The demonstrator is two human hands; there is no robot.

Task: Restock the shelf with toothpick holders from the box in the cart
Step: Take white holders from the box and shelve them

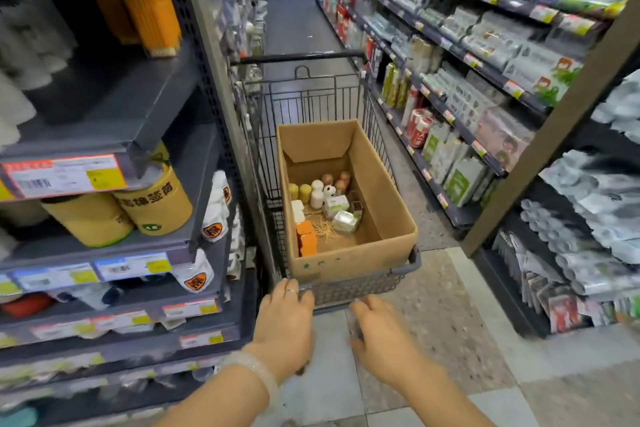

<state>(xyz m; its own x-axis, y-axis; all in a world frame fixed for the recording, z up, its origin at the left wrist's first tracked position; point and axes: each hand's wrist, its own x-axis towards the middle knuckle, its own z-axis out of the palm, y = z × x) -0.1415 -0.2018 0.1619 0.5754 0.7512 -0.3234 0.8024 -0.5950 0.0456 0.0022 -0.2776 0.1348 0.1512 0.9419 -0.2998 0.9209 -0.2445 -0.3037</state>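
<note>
**Both hands at the near end of the cart**

Between two runs of shelving, from my head camera, I look down on a wire cart (311, 107) standing in the aisle with its handle at the far end. An open cardboard box (374, 191) sits inside it. Toothpick holders (317, 194) are clustered on the box floor toward its left wall: yellow and white ones, brown round-topped ones, two orange ones (306, 239) nearest me, and some clear packs beside them. Loose toothpicks (325, 230) lie scattered between them.

My left hand (285, 319) reaches to the cart's near rim, fingers curled at the edge; motion blur keeps me from telling whether it grips. My right hand (379, 329) hovers just below the rim, fingers loosely spread, holding nothing.

On my left, the shelf (114, 121) carries orange holders (152, 21) above and yellow tubs (152, 201) below.
</note>
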